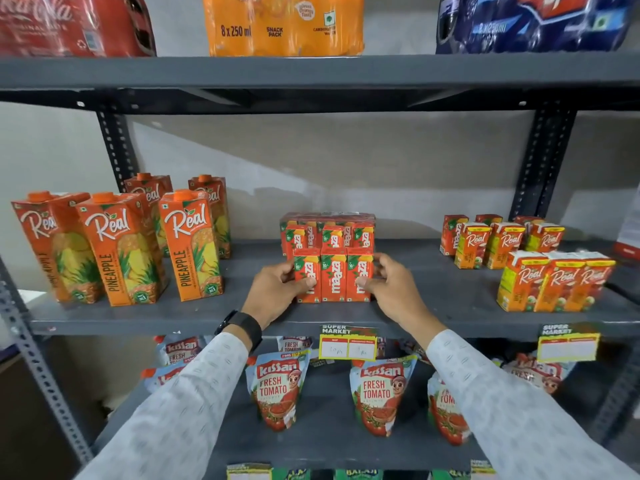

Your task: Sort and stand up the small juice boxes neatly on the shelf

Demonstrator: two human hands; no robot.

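Three small red Maaza juice boxes (333, 275) stand upright side by side at the front middle of the grey shelf (242, 315). My left hand (275, 292) presses the left box of the row, and my right hand (389, 287) presses the right box, squeezing the row between them. Directly behind stands a shrink-wrapped pack of Maaza boxes (327, 232). Small Real juice boxes (554, 282) stand in rows at the right of the same shelf, with one lone Maaza box (450, 235) at their back left.
Tall Real pineapple cartons (188, 244) stand at the shelf's left. Soda multipacks (284, 24) fill the shelf above. Kissan tomato pouches (277, 389) sit on the shelf below. Price tags (347, 344) hang from the shelf's front edge.
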